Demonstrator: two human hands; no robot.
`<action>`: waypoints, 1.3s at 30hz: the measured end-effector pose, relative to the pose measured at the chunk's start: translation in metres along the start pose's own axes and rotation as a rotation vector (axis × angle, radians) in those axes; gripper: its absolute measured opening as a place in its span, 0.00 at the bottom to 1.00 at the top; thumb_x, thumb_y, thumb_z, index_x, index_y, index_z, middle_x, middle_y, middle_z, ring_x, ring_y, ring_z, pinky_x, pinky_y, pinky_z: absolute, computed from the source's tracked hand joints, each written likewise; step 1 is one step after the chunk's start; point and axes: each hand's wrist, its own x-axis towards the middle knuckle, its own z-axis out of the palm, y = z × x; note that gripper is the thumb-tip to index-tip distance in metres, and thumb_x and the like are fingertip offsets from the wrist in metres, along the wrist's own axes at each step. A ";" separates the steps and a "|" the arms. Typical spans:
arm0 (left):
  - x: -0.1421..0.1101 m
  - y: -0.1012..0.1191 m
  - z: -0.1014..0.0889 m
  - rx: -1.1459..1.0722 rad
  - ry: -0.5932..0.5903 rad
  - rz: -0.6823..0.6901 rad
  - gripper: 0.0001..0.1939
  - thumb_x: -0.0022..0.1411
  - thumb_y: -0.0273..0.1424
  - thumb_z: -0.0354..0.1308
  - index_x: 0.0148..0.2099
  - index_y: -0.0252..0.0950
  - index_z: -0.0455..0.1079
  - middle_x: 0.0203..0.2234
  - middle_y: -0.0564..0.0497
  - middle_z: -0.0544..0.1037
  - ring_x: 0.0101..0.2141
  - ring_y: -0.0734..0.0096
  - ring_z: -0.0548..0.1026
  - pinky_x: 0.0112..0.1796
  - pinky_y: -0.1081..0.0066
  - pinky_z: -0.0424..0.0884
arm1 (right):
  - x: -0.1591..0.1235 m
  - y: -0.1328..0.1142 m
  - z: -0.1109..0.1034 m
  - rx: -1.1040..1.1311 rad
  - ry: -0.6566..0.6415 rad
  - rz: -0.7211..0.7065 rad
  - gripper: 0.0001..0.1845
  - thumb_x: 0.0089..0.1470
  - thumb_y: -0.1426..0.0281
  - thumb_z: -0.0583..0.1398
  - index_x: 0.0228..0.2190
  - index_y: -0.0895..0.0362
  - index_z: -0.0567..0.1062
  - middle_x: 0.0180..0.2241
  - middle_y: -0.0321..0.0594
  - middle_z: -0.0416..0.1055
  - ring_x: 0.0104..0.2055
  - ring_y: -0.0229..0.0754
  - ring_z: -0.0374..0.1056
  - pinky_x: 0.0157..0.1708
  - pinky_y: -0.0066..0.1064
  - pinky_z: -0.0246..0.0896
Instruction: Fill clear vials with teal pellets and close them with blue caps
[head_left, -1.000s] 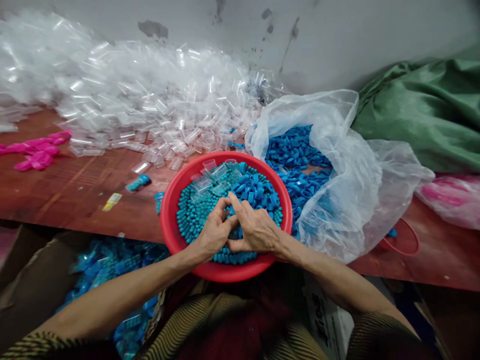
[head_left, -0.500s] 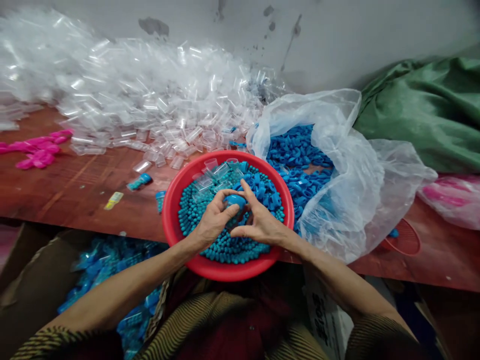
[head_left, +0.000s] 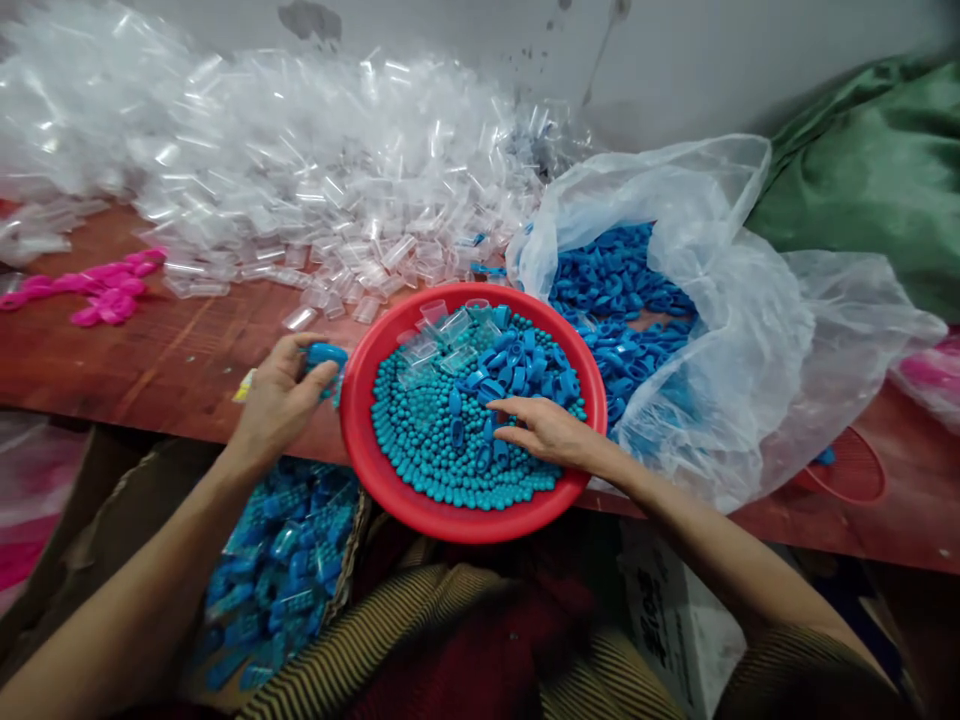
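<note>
My left hand (head_left: 281, 390) is closed round a smooth blue plastic cap (head_left: 327, 354), just left of the red bowl (head_left: 360, 455). Whether a tube is attached to that cap is hidden by the fingers. Inside the bowl, my right hand (head_left: 544, 430) reaches in from the right with thumb and forefinger apart. Its fingertips are at a few loose blue caps (head_left: 486, 456) lying on the teal beads (head_left: 420, 440). More blue caps (head_left: 525, 362) are heaped at the bowl's right side, and several clear plastic tubes (head_left: 442, 340) lie at its back left.
A large heap of clear tubes (head_left: 337, 190) lines the wall. Right of the bowl, a plastic bag (head_left: 757, 330) spills blue parts (head_left: 615, 290). Pink pieces (head_left: 105, 285) lie at left, a red mesh basket (head_left: 855, 465) at right. Below stands a box of bead-filled, blue-capped pieces (head_left: 285, 570).
My hands were together over the bowl and have parted. The left carried the blue cap left, beyond the rim; the right went down among the caps. The view shifted slightly.
</note>
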 end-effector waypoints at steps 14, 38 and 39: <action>-0.024 0.027 0.055 1.106 -0.433 0.245 0.22 0.64 0.40 0.42 0.35 0.32 0.73 0.29 0.39 0.78 0.33 0.56 0.77 0.29 0.67 0.66 | 0.056 -0.055 0.023 -0.648 -0.064 0.030 0.20 0.58 0.58 0.53 0.42 0.62 0.67 0.33 0.50 0.74 0.35 0.49 0.72 0.29 0.34 0.63; 0.020 0.035 0.135 0.776 -0.870 0.125 0.01 0.47 0.24 0.58 0.25 0.31 0.70 0.32 0.34 0.77 0.43 0.46 0.73 0.45 0.57 0.65 | 0.029 -0.037 0.028 -0.723 -0.205 -0.047 0.18 0.54 0.86 0.46 0.31 0.65 0.74 0.29 0.51 0.73 0.28 0.42 0.69 0.21 0.31 0.53; 0.021 0.035 0.142 0.733 -0.871 0.097 0.01 0.45 0.23 0.58 0.23 0.31 0.69 0.31 0.35 0.77 0.44 0.46 0.73 0.45 0.57 0.65 | 0.029 -0.036 0.025 -0.721 -0.208 -0.047 0.18 0.54 0.85 0.46 0.30 0.65 0.74 0.29 0.50 0.73 0.28 0.42 0.68 0.21 0.31 0.53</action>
